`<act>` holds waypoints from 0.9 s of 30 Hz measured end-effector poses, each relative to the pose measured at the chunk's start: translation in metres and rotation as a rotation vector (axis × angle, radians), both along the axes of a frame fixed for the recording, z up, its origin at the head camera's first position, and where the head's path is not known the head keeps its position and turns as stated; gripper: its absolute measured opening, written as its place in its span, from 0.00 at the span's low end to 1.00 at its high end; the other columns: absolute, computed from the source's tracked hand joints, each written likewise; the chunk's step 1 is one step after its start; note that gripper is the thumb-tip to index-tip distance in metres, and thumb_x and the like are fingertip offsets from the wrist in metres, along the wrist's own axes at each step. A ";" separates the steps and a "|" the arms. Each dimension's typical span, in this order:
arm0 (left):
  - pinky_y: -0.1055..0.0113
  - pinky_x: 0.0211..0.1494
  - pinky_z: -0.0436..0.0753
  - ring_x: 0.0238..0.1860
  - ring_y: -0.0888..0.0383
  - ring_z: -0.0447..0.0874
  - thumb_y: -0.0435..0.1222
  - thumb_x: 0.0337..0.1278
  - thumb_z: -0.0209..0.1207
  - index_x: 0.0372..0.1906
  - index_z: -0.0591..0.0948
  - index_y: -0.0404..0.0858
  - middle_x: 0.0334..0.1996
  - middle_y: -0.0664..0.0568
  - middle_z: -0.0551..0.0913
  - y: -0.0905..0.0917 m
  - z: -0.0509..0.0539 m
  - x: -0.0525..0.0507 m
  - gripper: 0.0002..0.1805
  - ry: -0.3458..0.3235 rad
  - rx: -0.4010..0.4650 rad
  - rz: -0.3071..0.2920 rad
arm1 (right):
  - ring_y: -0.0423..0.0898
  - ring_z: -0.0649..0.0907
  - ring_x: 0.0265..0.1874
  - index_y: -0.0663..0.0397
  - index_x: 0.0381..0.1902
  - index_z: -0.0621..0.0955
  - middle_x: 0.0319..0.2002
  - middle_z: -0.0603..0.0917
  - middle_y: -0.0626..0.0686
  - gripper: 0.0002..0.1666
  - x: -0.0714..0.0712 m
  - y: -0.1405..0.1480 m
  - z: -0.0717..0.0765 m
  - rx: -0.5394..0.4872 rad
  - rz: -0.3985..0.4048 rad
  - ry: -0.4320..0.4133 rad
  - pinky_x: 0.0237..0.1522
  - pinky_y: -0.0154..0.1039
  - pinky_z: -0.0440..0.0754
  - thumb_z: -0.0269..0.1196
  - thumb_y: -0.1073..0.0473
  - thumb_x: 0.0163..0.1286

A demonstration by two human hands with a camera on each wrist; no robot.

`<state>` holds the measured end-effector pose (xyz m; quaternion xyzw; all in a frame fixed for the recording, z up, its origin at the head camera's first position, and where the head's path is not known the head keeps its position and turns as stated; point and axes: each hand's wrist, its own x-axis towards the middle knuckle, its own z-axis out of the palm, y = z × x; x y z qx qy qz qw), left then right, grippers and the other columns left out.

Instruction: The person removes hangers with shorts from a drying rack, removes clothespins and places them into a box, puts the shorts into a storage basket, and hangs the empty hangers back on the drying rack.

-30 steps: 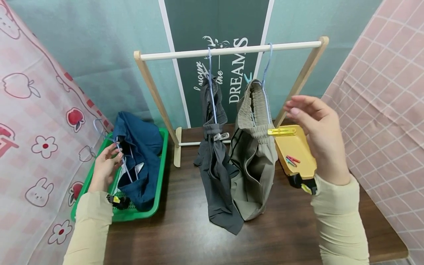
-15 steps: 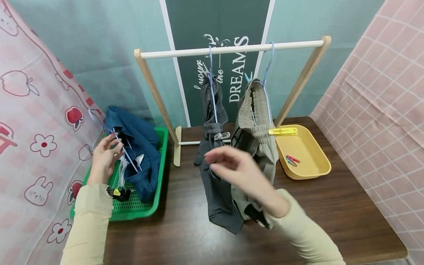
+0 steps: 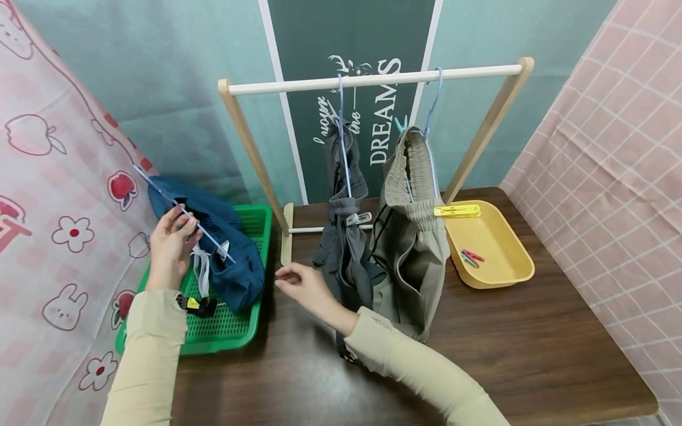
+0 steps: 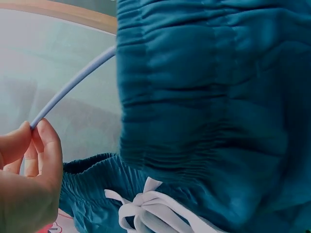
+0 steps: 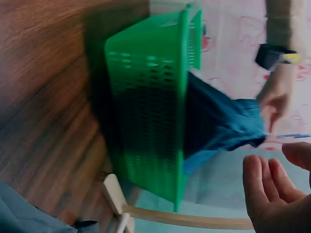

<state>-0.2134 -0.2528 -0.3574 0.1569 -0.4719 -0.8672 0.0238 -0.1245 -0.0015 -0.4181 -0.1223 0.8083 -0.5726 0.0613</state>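
The left hand (image 3: 169,242) pinched a pale-blue hanger (image 3: 210,238) threaded into blue drawstring bottoms (image 3: 234,273) over the green basket (image 3: 213,348). The right hand (image 3: 306,290) hovered nearby, fingers parted, gripping nothing. Fitting the hanger seemed underway; next, I judged, called for steadying the waistband (image 4: 170,97).

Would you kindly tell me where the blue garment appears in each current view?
Head: blue garment left of centre, at the green basket.
Left wrist: blue garment spans centre and right.
Right wrist: blue garment right of centre.
Shared landmark: the left hand, in all three.
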 end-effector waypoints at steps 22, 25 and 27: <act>0.74 0.29 0.81 0.30 0.66 0.81 0.24 0.57 0.58 0.69 0.63 0.42 0.33 0.59 0.77 0.002 -0.005 0.002 0.34 -0.014 -0.033 0.013 | 0.43 0.86 0.38 0.54 0.40 0.83 0.40 0.86 0.53 0.09 0.002 -0.051 -0.045 0.072 -0.032 0.188 0.37 0.21 0.77 0.64 0.58 0.64; 0.74 0.28 0.81 0.30 0.65 0.80 0.23 0.57 0.58 0.68 0.63 0.41 0.33 0.58 0.78 -0.002 -0.003 0.003 0.34 0.006 -0.006 0.012 | 0.39 0.85 0.33 0.53 0.34 0.83 0.36 0.86 0.51 0.05 0.006 -0.050 -0.051 0.104 -0.039 0.260 0.34 0.20 0.77 0.65 0.58 0.63; 0.73 0.28 0.80 0.30 0.65 0.80 0.23 0.57 0.58 0.66 0.65 0.40 0.33 0.58 0.79 -0.005 -0.002 0.003 0.32 0.024 0.004 0.012 | 0.39 0.85 0.32 0.54 0.33 0.83 0.34 0.85 0.50 0.04 0.009 -0.051 -0.054 0.126 -0.026 0.282 0.33 0.19 0.76 0.65 0.59 0.63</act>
